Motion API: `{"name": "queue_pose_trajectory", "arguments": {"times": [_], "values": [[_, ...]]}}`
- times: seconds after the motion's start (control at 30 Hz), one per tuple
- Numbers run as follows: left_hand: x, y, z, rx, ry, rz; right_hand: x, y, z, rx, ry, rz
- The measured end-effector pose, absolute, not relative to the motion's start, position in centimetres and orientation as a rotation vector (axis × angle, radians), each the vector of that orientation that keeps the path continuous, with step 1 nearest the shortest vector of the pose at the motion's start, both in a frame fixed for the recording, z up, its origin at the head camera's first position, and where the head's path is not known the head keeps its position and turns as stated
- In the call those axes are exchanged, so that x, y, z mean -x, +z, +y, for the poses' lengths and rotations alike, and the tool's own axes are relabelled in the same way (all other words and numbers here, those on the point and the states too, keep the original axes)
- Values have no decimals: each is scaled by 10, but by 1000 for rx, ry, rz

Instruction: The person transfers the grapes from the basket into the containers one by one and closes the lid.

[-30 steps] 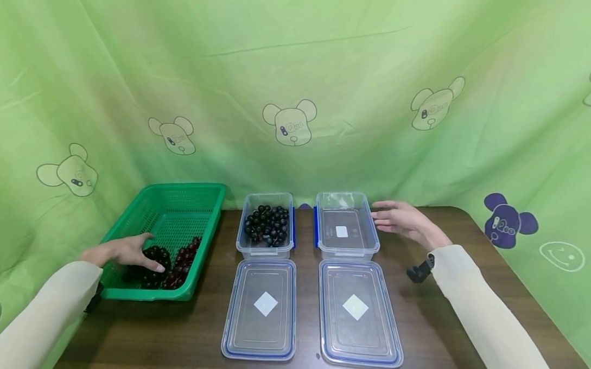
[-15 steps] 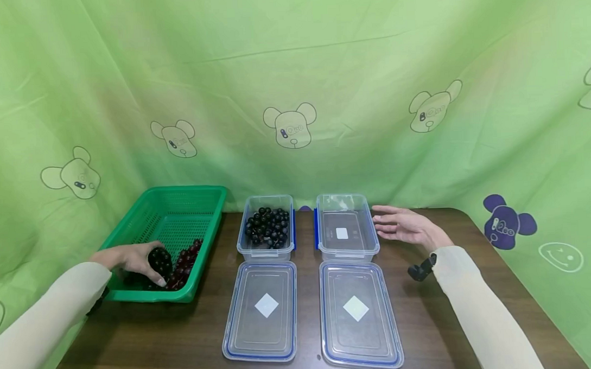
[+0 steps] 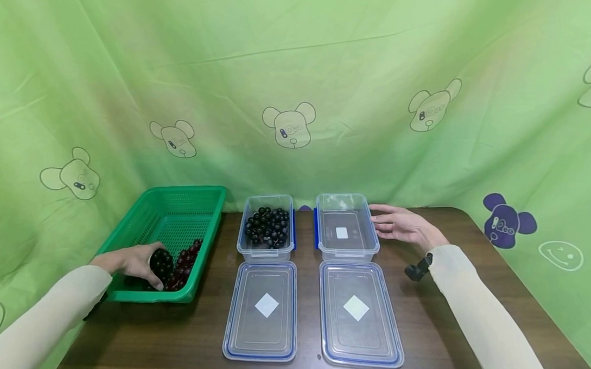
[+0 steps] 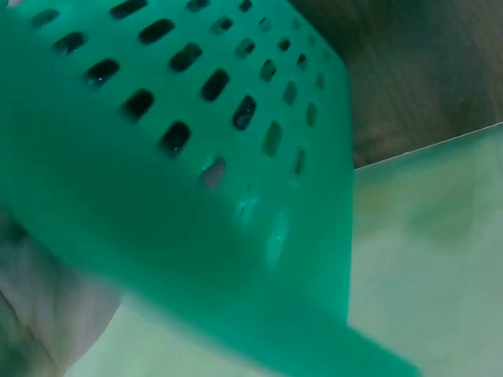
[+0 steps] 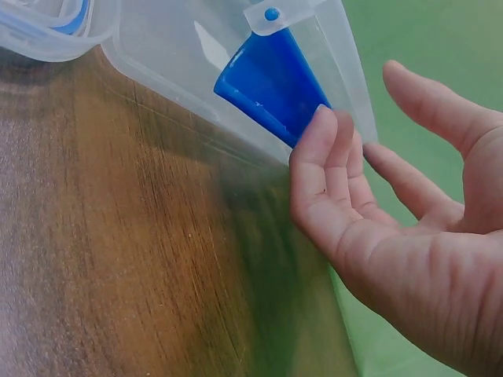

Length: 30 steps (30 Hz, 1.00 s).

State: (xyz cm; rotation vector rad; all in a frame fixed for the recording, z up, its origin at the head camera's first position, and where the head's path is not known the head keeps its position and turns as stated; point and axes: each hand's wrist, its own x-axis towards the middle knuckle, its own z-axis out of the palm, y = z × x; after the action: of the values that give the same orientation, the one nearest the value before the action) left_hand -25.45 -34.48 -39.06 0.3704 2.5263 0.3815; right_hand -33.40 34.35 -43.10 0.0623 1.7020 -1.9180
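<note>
In the head view my left hand (image 3: 136, 264) reaches into the near left part of the green basket (image 3: 219, 219). Its thumb and fingers grip a bunch of black grapes (image 3: 162, 265), partly hidden by the hand. Red grapes (image 3: 185, 266) lie right beside that bunch. My right hand (image 3: 404, 224) is at the right side of a clear plastic container (image 3: 348, 252) with nothing in it. Seen from the right wrist, its loosely bent fingertips (image 5: 318, 129) are at the container's blue latch (image 5: 275, 82). The basket's slotted wall (image 4: 236, 157) hides the left hand's grasp from the left wrist camera.
A second clear container (image 3: 265, 254), holding black grapes (image 3: 267, 226), stands between the basket and the first container. Two clear lids with blue seals, a left one (image 3: 261, 335) and a right one (image 3: 362, 339), lie in front on the wooden table (image 3: 183, 340). Behind hangs a green curtain (image 3: 291, 54).
My left hand has closed round the black grapes and drawn them slightly up, so more of the bunch shows. The right hand stays by the container with only a slight shift.
</note>
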Motion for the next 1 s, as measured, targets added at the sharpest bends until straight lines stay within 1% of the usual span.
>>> {"name": "queue_pose_trajectory", "arguments": {"times": [0.2, 0.53, 0.8, 1.0], "values": [[254, -396, -347, -401, 383, 2547, 335, -431, 340, -55, -1897, 1731], [253, -398, -352, -349, 437, 2519, 338, -433, 338, -66, -1887, 1753], [252, -391, -353, -414, 396, 2572, 337, -432, 339, -77, -1890, 1753], [250, -394, -358, -445, 418, 2599, 336, -433, 339, -85, -1900, 1750]]}}
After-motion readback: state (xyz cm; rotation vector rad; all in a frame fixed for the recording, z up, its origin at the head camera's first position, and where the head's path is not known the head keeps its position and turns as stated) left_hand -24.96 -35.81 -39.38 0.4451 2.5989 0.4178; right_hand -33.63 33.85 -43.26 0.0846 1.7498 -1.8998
